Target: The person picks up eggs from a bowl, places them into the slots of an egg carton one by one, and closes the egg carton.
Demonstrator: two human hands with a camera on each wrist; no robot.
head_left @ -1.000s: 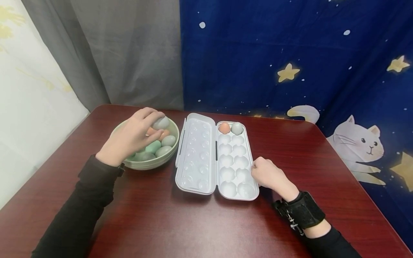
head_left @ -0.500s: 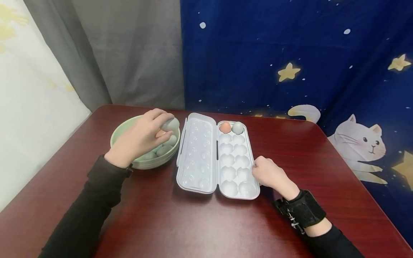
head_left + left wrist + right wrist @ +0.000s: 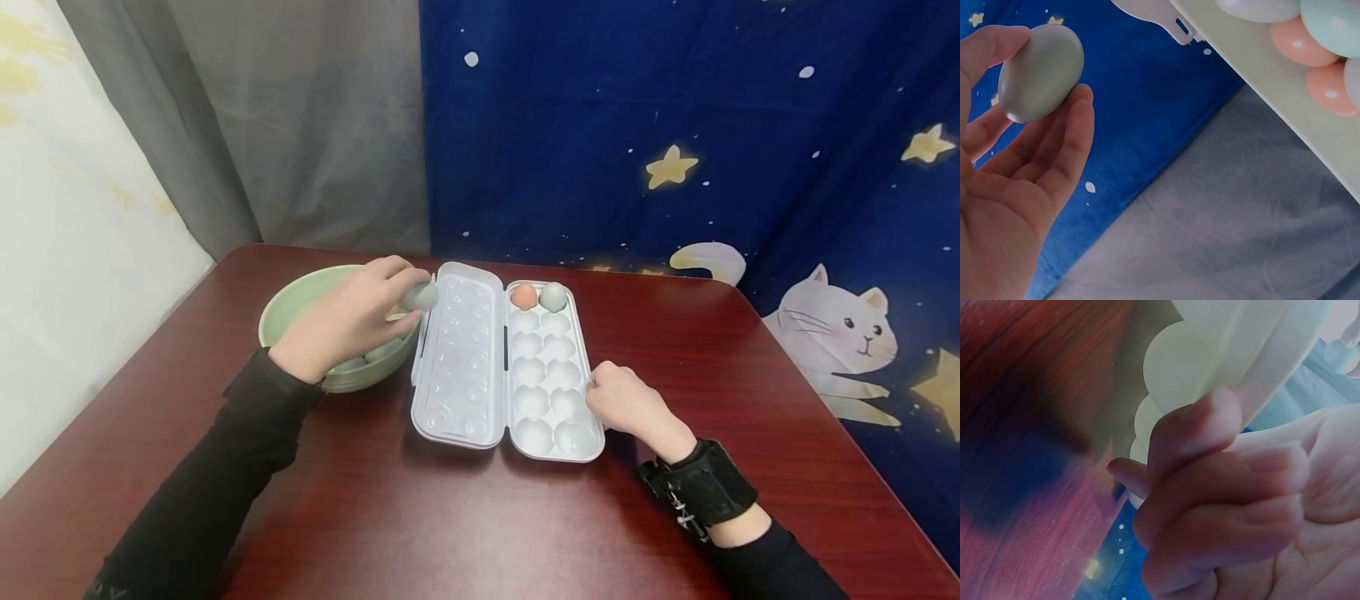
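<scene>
My left hand (image 3: 348, 321) pinches a pale grey-green egg (image 3: 420, 296) between thumb and fingertips, lifted above the right rim of a light green bowl (image 3: 279, 312). In the left wrist view that egg (image 3: 1041, 75) is held clear of the bowl, with the palm empty. A white egg carton (image 3: 506, 408) lies with its lid folded out to the left. Its far row holds an orange egg (image 3: 523, 297) and a grey-green egg (image 3: 553, 297). With curled fingers my right hand (image 3: 630, 408) grips the carton's right edge; the thumb is hard to make out.
Several more eggs lie in the bowl, orange ones (image 3: 1304, 44) and a mint one (image 3: 1335, 22) among them. Dark red wood forms the table top (image 3: 480, 533). Behind its far edge hang a grey curtain (image 3: 315, 125) and a blue starry one (image 3: 555, 150).
Lifting the egg out of the bowl, my left hand has moved right toward the carton's lid. My right hand stays at the carton's edge.
</scene>
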